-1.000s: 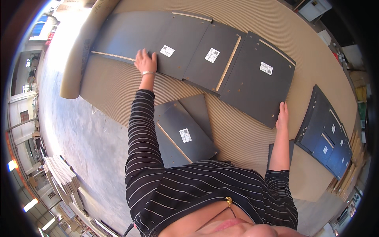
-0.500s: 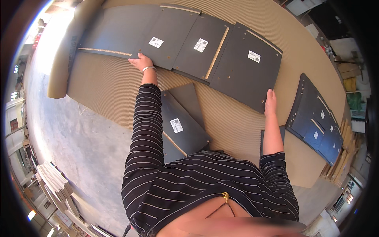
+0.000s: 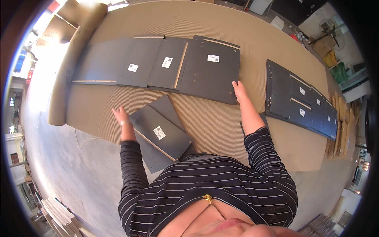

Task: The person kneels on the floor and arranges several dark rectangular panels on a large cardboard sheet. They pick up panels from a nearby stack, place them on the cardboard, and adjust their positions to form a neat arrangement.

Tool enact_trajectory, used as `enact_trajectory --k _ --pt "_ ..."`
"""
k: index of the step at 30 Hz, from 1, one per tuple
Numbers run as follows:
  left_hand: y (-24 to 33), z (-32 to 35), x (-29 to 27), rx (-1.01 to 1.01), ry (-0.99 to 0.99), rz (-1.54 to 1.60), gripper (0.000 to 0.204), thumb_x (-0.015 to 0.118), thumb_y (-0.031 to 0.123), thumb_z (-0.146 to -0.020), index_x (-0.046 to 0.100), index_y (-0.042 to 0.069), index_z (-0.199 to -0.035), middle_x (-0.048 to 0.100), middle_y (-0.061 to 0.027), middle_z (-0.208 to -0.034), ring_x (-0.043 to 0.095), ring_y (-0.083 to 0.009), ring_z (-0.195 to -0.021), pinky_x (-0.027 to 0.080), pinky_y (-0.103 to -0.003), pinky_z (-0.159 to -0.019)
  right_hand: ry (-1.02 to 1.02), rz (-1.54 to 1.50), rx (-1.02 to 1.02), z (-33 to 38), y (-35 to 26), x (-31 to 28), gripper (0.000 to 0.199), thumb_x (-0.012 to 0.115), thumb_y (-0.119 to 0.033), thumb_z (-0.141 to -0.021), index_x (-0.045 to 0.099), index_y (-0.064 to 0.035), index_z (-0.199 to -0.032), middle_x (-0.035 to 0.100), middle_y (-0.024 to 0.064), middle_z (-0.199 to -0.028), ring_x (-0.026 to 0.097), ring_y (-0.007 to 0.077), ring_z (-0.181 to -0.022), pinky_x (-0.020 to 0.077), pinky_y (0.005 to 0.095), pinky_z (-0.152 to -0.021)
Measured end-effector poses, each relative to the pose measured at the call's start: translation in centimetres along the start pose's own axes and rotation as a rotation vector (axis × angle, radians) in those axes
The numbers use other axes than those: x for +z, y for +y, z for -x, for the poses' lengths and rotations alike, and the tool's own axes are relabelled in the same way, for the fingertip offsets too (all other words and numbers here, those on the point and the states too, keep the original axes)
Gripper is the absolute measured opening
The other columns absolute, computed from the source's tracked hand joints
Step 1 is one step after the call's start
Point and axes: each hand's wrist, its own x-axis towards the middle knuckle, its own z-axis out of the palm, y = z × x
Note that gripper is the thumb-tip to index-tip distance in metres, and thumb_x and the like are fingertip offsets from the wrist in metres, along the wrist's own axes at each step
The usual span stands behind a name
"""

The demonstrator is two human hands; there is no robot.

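Observation:
A row of overlapping dark grey board panels [image 3: 211,77] with white labels and pale grooves lies on a large sheet of corrugated cardboard [image 3: 209,122]. My right hand [image 3: 239,91] rests at the right edge of the row's rightmost panel, near its lower corner, with its fingers stretched out. Away from the row, my left hand [image 3: 119,114] hovers with spread fingers over the cardboard and holds nothing. Just right of it, close to my body, lie loose grey panels [image 3: 160,128] at a slant, one over another.
More dark panels [image 3: 280,91] lie overlapped on the right side of the cardboard. A thick cardboard roll [image 3: 65,91] borders the left. Stacked pale boards [image 3: 59,215] stand on the floor at lower left. Another dark panel [image 3: 263,117] lies partly behind my right forearm.
My left hand has left the lower edge of the row and come back toward my body, beside the loose panels. My right hand stays by the rightmost panel's edge. The view has shifted.

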Motion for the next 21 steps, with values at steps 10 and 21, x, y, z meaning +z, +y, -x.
enact_trajectory --k 10,21 --pt "-6.7 19.4 -12.3 -0.004 0.026 -0.576 0.063 0.051 0.016 -0.08 0.025 -0.01 -0.131 0.034 -0.0273 -0.132 0.04 -0.0362 -0.118 0.031 -0.038 -0.101 0.021 0.292 -0.106 0.8 -2.4 0.2 0.044 0.048 -0.035 -0.088 0.052 0.0054 -0.105 0.056 0.0256 -0.104 0.052 0.0399 -0.102 0.041 0.0443 -0.087" --pt "-10.0 22.9 -13.4 -0.235 -0.307 -0.425 0.07 0.059 0.048 -0.076 0.048 -0.007 -0.118 0.055 -0.0233 -0.113 0.05 -0.0322 -0.11 0.04 -0.038 -0.091 0.282 0.04 -0.214 5.2 -2.5 -0.8 0.057 0.047 -0.041 -0.086 0.046 0.0064 -0.118 0.051 0.0252 -0.117 0.048 0.0365 -0.111 0.0367 0.0416 -0.094"
